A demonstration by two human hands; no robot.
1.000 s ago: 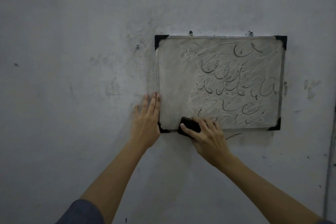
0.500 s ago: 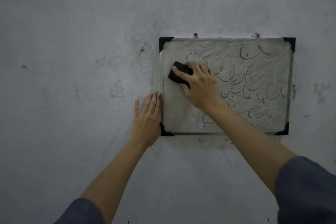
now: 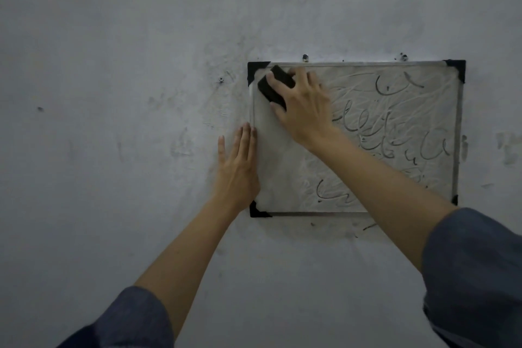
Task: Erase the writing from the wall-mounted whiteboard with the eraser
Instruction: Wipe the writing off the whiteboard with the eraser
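Grey wall (image 3: 113, 37), scuffed and smudged, one small screw (image 3: 221, 80) just left of the board's top-left corner. Left hand (image 3: 237, 169) flat on the wall, fingers straight and together pointing up, holding nothing; its right side lies along the whiteboard's left frame edge, just above the bottom-left black corner cap (image 3: 256, 211). Left forearm bare, dark blue sleeve (image 3: 127, 322) at bottom of view. Whiteboard (image 3: 395, 121) mounted on the wall, metal frame, black caps on the corners, two fixings on the wall just above the top edge. Eraser (image 3: 275, 87), black block, tilted, pressed on the board surface at the top-left, just beside the top-left corner cap. Right hand (image 3: 305, 110) grips the eraser from the right, fingers curled over its top face, thumb on its lower end; right forearm crosses the board diagonally down to the lower right and hides part of the surface. Left strip of the board below the eraser looks wiped, pale smears only. Writing (image 3: 389, 127), dark cursive strokes, over the centre and right, plus one curl near the bottom edge by the forearm. Faint marks on the wall just right of the frame.
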